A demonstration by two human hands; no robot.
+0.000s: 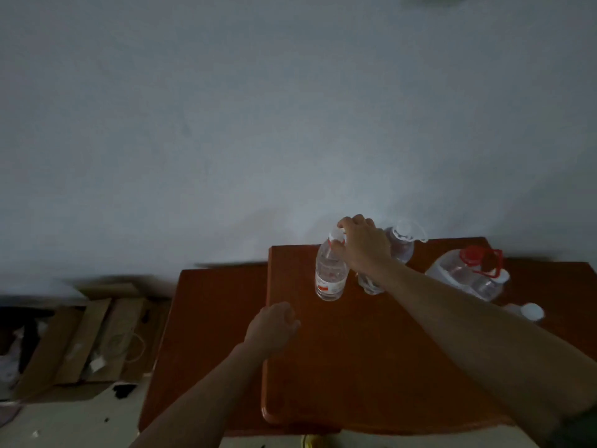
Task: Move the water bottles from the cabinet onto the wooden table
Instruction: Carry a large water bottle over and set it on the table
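The reddish-brown wooden surface carries a big clear plastic jug with red handle. The slim clear plastic water bottle stands upright near the back edge, the right grip pinching its neck; release only once its base sits flat. The left grip hovers loosely curled, empty.

Dim room, plain grey-white wall filling the upper frame, red-brown wooden table against it, lower wooden surface alongside at left, opened cardboard boxes further left, pale floor with dark specks.
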